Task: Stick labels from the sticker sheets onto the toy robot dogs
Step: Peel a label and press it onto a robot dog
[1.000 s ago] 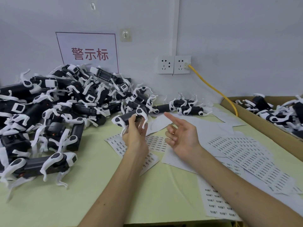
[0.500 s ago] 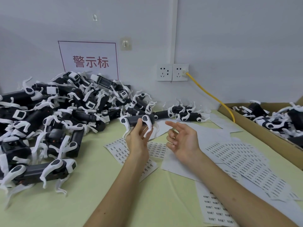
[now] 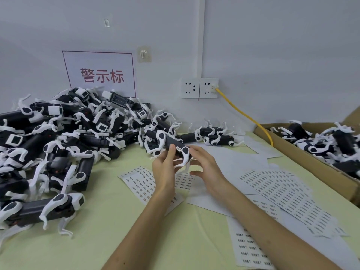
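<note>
Red characters 警示标 are showing on the white wall sign. I'm watching the left hand gripping a toy robot dog above the sticker sheet; the right hand, fingers loosely straight, is touching its end.

The right hand has moved in to touch the toy dog.

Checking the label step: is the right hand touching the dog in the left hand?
Touching. Head view: right hand fingers lie against the dog at its white hip, no gap; left hand grips the dog.
</note>
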Demonstrator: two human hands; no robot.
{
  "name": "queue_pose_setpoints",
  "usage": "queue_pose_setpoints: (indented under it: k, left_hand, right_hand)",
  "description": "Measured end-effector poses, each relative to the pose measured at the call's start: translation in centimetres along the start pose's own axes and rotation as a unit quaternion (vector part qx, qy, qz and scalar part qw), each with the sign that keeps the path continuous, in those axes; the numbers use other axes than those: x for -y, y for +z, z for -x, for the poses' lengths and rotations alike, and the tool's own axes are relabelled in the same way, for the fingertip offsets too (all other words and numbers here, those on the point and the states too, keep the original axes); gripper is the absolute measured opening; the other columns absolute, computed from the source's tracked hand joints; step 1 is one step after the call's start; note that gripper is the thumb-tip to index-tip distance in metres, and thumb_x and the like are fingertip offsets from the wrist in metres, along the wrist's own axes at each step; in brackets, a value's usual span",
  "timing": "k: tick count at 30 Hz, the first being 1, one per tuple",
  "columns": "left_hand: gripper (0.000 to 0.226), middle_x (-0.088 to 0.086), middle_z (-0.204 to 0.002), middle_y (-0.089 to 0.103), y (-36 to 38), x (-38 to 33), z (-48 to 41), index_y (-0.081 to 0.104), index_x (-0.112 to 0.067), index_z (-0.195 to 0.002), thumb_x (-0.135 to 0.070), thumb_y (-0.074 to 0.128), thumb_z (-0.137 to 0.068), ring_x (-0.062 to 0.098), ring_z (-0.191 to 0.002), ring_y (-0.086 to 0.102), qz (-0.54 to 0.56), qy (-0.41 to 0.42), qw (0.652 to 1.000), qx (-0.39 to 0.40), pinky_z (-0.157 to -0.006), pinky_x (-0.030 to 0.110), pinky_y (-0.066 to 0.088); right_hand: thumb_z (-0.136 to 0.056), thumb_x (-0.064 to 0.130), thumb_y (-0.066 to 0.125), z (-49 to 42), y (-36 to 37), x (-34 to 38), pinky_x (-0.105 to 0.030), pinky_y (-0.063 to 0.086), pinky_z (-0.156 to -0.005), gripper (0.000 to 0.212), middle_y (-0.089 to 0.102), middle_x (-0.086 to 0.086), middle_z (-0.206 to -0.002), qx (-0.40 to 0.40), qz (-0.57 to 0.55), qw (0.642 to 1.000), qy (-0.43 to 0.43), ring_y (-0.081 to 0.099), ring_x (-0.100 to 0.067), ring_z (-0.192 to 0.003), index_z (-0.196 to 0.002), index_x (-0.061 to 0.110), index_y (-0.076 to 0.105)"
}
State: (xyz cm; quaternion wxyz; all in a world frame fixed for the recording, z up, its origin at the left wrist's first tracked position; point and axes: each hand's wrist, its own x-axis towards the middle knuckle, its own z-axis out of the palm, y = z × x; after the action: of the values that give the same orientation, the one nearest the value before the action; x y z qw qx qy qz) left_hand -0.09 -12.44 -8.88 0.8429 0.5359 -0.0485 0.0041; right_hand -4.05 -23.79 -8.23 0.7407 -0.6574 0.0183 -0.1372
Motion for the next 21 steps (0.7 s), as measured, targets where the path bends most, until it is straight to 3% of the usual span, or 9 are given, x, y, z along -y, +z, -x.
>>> queue_pose_setpoints:
  k: [3,6,11,15,18,21]
  left_hand:
    - [0.032,0.011,-0.091,0.080,-0.1,-0.3,0.2,0.075,-0.002,-0.104,-0.033,0.070,-0.098,0.020,-0.082,0.077,0.010,-0.023,0.999,0.021,-0.064,0.022,0.058]
    - [0.032,0.013,-0.092,0.079,0.0,-0.5,0.5,0.073,-0.001,-0.107,-0.030,0.072,-0.096,0.020,-0.081,0.078,0.007,-0.032,0.999,0.036,-0.059,0.022,0.056]
    - [0.031,0.015,-0.100,0.079,-0.4,-0.5,0.5,0.076,-0.004,-0.107,-0.032,0.076,-0.093,0.016,-0.078,0.074,0.006,-0.025,1.000,0.004,-0.060,0.018,0.055]
    - [0.031,0.011,-0.088,0.080,-0.2,-0.5,0.6,0.079,-0.007,-0.094,-0.038,0.072,-0.095,0.014,-0.073,0.076,0.003,-0.027,1.000,0.005,-0.058,0.019,0.055]
    - [0.035,0.005,-0.085,0.080,-0.2,-0.3,0.4,0.080,-0.014,-0.092,-0.040,0.060,-0.103,0.013,-0.070,0.074,-0.076,-0.040,0.996,-0.011,-0.060,0.021,0.055]
    - [0.017,-0.002,-0.089,0.081,-0.2,-0.1,0.5,0.076,-0.017,-0.104,-0.025,0.060,-0.104,0.016,-0.076,0.069,-0.156,-0.066,0.983,0.063,-0.062,0.021,0.051]
  right_hand:
    - [-0.101,0.032,0.060,0.2,0.1,0.1,-0.030,0.051,-0.079,0.023,0.073,-0.010,-0.114,0.007,0.015,1.000,-0.013,0.068,-0.022,-0.109,-0.119,0.024,0.071]
    - [-0.099,0.032,0.062,0.3,0.0,0.4,-0.030,0.053,-0.079,0.021,0.065,-0.025,-0.117,0.006,0.009,1.000,-0.013,0.068,-0.025,-0.107,-0.117,0.025,0.071]
    - [-0.094,0.034,0.071,0.1,0.2,-0.1,-0.031,0.059,-0.081,0.024,0.069,-0.004,-0.120,0.005,0.049,0.998,-0.030,0.067,-0.019,-0.111,-0.118,0.032,0.069]
    - [-0.096,0.032,0.069,-0.3,-0.1,0.1,-0.029,0.058,-0.069,0.017,0.074,-0.007,-0.107,-0.003,0.051,0.998,-0.033,0.072,-0.022,-0.098,-0.112,0.026,0.072]
    - [-0.098,0.034,0.063,-0.6,-0.9,0.7,-0.029,0.057,-0.060,0.021,0.076,-0.010,-0.092,-0.032,-0.006,0.998,0.045,0.074,-0.022,-0.077,-0.103,0.016,0.071]
    - [-0.097,0.033,0.064,-1.2,-2.1,1.1,-0.033,0.059,-0.058,0.026,0.073,-0.016,-0.090,-0.067,-0.068,0.986,0.134,0.070,-0.026,-0.071,-0.103,0.009,0.070]
